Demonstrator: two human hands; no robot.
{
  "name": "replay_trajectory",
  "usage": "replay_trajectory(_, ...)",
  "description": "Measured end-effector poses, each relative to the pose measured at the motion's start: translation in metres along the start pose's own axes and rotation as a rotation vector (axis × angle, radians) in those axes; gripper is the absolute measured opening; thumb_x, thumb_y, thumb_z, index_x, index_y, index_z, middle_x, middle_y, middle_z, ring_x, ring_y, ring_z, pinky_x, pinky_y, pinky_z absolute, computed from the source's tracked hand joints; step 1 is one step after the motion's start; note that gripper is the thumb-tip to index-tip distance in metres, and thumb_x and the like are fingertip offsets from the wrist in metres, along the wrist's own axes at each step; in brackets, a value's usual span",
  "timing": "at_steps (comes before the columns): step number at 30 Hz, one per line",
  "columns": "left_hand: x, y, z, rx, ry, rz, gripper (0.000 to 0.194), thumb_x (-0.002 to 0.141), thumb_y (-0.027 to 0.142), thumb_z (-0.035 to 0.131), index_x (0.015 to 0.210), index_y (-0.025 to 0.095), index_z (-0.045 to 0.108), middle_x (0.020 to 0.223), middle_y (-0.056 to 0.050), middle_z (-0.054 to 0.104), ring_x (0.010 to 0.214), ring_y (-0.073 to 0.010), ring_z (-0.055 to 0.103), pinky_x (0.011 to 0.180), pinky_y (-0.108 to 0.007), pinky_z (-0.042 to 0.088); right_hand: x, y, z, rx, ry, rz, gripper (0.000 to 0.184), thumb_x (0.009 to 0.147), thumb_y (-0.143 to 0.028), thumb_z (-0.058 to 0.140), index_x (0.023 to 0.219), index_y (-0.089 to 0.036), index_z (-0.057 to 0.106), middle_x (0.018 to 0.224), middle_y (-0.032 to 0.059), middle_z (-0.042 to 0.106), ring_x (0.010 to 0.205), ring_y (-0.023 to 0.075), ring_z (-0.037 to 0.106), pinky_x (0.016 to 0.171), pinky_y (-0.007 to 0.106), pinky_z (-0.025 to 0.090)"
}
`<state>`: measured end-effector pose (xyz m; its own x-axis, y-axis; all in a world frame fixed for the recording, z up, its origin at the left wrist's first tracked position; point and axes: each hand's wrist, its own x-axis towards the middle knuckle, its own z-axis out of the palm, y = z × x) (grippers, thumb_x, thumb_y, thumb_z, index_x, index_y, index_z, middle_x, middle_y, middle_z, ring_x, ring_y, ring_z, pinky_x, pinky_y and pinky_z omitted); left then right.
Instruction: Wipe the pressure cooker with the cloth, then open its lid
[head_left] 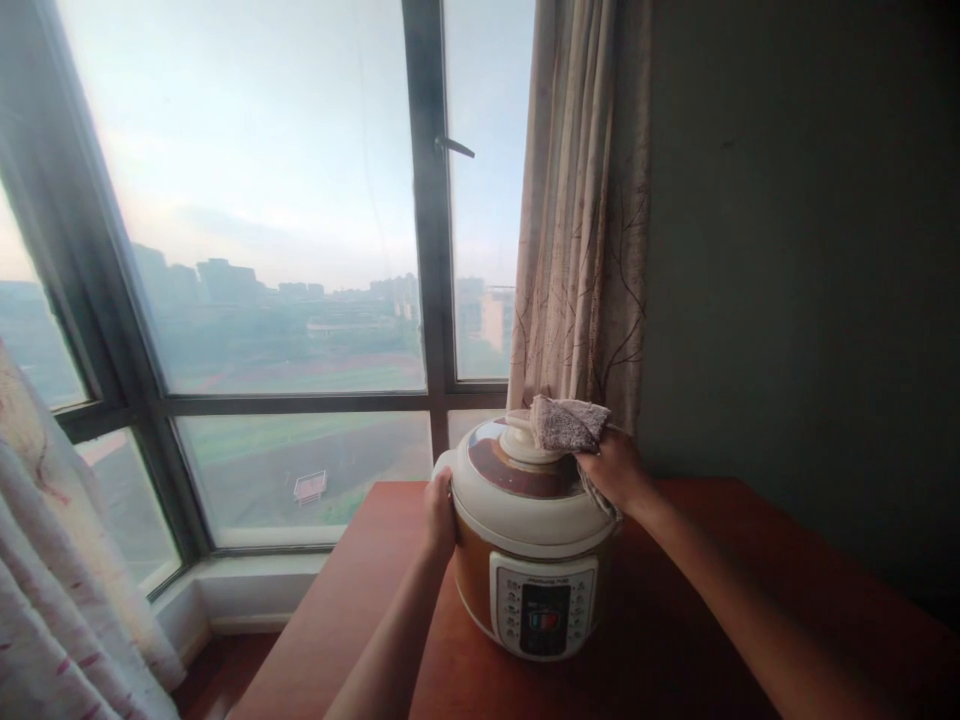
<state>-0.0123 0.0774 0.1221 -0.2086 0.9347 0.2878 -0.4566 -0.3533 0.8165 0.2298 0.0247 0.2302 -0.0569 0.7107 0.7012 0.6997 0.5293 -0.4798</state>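
Cream cooker (536,535) stands upright, panel (546,606) facing away from the surface's (349,590) far edge; left fingers (443,500) grip its side, right fingers (596,462) a cloth (570,424).

One cooker (480,555), one cloth (570,425), one left hand (440,510) and one right hand (616,470) counted.
One control panel (587,570) and one lid knob (519,438) are tallied; panel marks (512,602) are too small to be counted. One table (360,580), two curtains (574,200), one window handle (456,148) and six window panes (262,180) are logged; buildings (227,282) are too hazy to be counted.
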Motion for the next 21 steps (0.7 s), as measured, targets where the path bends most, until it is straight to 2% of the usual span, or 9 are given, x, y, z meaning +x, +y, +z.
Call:
replay_trajectory(4,0.004,-0.006,-0.006,0.003,-0.015,0.023,0.035,0.076,0.051,0.066,0.075,0.016,0.066,0.068,0.0,0.063,0.067,-0.0171,0.052,0.066,-0.028,0.046,-0.052,-0.01,-0.011,-0.08,-0.012,-0.042,0.056,0.075,-0.015,0.057,0.129,-0.026,0.066,0.122,0.0086,0.072,0.122,0.0304,0.061,0.106,0.046,0.048)
replay_trajectory(7,0.008,-0.01,-0.01,0.047,-0.006,0.059,0.035,0.078,0.052,0.065,0.069,0.018,0.061,0.066,0.003,0.059,0.063,-0.0153,0.049,0.063,-0.027,0.044,-0.093,-0.023,-0.013,-0.06,-0.029,-0.108,0.073,0.074,-0.012,0.057,0.144,-0.03,0.052,0.143,0.0077,0.058,0.137,0.032,0.049,0.114,0.051,0.042)
replay_trajectory(11,0.009,-0.011,-0.012,0.07,-0.007,0.066,0.038,0.079,0.055,0.064,0.071,0.018,0.062,0.068,0.002,0.062,0.066,-0.0171,0.052,0.068,-0.029,0.047,-0.12,-0.026,-0.01,-0.032,-0.117,-0.201,0.087,0.073,-0.008,0.054,0.154,-0.034,0.034,0.158,0.0024,0.04,0.147,0.0303,0.033,0.12,0.055,0.033)
replay_trajectory(13,0.007,-0.01,-0.011,0.069,-0.028,0.052,0.04,0.079,0.057,0.063,0.077,0.017,0.064,0.074,-0.001,0.066,0.072,-0.0194,0.057,0.072,-0.031,0.049,-0.115,-0.017,-0.007,-0.039,-0.114,-0.202,0.084,0.074,-0.009,0.054,0.153,-0.032,0.037,0.158,0.0024,0.039,0.148,0.0299,0.031,0.121,0.056,0.029)
replay_trajectory(16,0.006,-0.005,-0.012,0.11,-0.02,0.056,0.041,0.081,0.053,0.062,0.099,0.016,0.067,0.097,-0.006,0.072,0.093,-0.025,0.063,0.083,-0.034,0.051,-0.083,0.008,-0.004,0.005,-0.031,-0.123,0.069,0.074,-0.012,0.054,0.142,-0.024,0.052,0.15,0.0068,0.052,0.142,0.0286,0.041,0.12,0.051,0.03)
replay_trajectory(19,0.008,0.003,-0.016,0.222,0.059,0.109,0.05,0.082,0.045,0.063,0.125,0.02,0.06,0.12,-0.009,0.069,0.116,-0.0281,0.06,0.097,-0.039,0.047,-0.033,0.034,-0.001,0.033,0.004,0.117,0.053,0.075,-0.011,0.051,0.127,-0.019,0.065,0.137,0.0105,0.063,0.133,0.0279,0.051,0.117,0.045,0.034)
replay_trajectory(21,0.012,0.01,-0.019,0.323,0.049,0.176,0.05,0.081,0.04,0.063,0.128,0.021,0.061,0.129,-0.009,0.067,0.126,-0.0292,0.055,0.107,-0.042,0.04,0.001,0.047,0.001,0.055,-0.032,0.272,0.04,0.08,-0.012,0.054,0.116,-0.017,0.069,0.128,0.0125,0.067,0.126,0.0302,0.057,0.111,0.044,0.04)
